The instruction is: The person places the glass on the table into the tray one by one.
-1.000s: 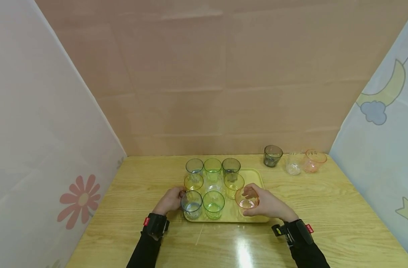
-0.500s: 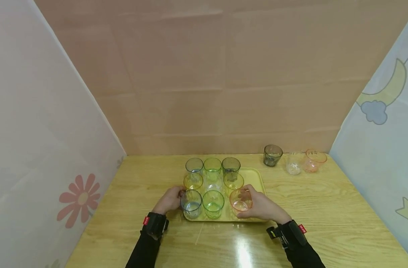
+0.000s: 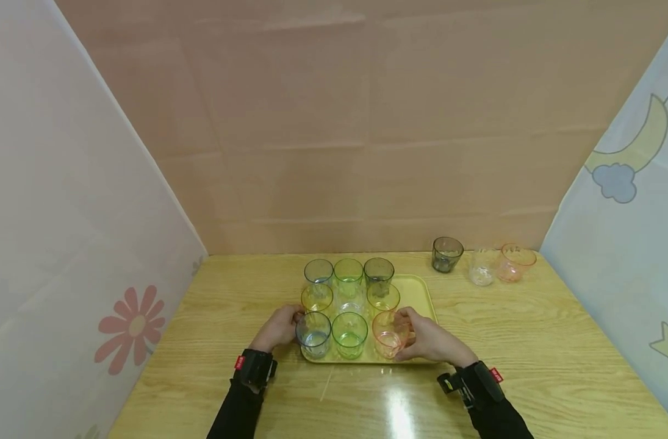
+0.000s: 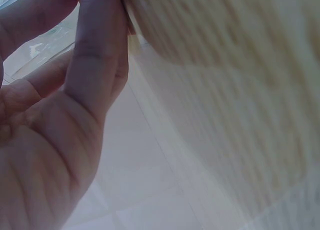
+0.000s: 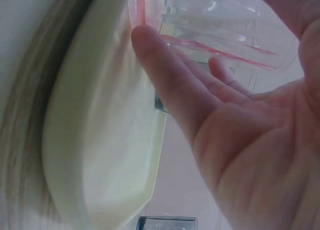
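Note:
In the head view several clear coloured glasses stand in rows on a yellow tray (image 3: 418,292). My left hand (image 3: 277,329) is at its left edge, fingers curved round the side of the front-left blue glass (image 3: 314,335); its fingertips are partly hidden behind that glass. A green glass (image 3: 350,336) stands in the middle of the front row. To its right is a pink glass (image 3: 388,338), upright on the tray. My right hand (image 3: 434,337) is at the pink glass's right side, thumb and fingers spread. In the right wrist view the fingertips are right at the pink glass (image 5: 220,50).
Behind the front row are yellow glasses (image 3: 316,299) and a clear one. A blue, a green and a grey glass (image 3: 379,272) form the back row. On the wooden table (image 3: 537,366), at back right, stand a dark grey glass (image 3: 446,255), a clear glass (image 3: 481,268) and a pink glass (image 3: 515,263).
My right hand has moved left with the pink glass, bringing it beside the green one. Its fingers now sit looser at the glass's right side. My left hand has stayed in place.

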Demonstrator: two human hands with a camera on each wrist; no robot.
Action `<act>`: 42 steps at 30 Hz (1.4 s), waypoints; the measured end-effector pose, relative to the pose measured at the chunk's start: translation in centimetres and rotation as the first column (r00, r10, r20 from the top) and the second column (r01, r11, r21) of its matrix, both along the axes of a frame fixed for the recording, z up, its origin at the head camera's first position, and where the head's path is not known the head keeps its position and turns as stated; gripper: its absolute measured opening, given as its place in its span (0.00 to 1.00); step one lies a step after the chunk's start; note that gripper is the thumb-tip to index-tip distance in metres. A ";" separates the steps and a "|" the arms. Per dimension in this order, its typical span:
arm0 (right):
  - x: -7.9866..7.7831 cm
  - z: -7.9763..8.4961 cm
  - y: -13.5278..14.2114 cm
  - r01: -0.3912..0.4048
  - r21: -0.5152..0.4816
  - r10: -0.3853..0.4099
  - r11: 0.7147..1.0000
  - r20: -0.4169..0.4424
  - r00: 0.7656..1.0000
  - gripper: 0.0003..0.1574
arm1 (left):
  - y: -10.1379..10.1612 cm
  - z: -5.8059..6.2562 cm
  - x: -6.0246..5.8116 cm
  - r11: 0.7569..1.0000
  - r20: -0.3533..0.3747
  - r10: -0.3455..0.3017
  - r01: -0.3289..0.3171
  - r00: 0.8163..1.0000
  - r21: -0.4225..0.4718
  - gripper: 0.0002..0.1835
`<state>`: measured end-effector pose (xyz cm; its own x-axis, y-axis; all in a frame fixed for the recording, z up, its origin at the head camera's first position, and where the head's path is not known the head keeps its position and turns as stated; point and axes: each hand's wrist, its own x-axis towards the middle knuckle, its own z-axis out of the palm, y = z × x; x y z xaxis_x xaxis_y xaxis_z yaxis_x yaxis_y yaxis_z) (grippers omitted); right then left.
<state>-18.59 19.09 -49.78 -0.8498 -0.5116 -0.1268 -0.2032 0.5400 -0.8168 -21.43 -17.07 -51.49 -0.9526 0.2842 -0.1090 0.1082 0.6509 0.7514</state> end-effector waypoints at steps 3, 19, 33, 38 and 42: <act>0.0 -0.1 -0.1 0.015 -0.020 -0.015 1.000 0.012 1.000 0.54 | 0.0 0.0 0.0 1.000 -0.010 -0.003 0.002 1.000 -0.017 0.16; 0.2 0.5 0.4 -0.016 -0.105 0.021 0.994 0.049 0.999 0.46 | -0.1 0.1 0.0 1.000 -0.016 -0.016 0.015 1.000 -0.024 0.16; -1.8 1.7 7.0 0.329 -0.035 -0.327 0.944 -0.263 0.908 0.35 | 0.1 0.1 -0.1 1.000 -0.004 -0.007 0.007 1.000 -0.008 0.16; -2.1 1.8 9.1 0.507 -0.082 -0.505 0.858 -0.320 0.802 0.36 | 0.0 0.1 0.0 1.000 -0.012 -0.006 0.006 1.000 -0.008 0.16; -2.4 1.6 10.5 0.614 -0.132 -0.616 0.778 -0.351 0.705 0.36 | 0.0 -0.1 -0.1 1.000 -0.023 -0.013 0.012 1.000 -0.014 0.16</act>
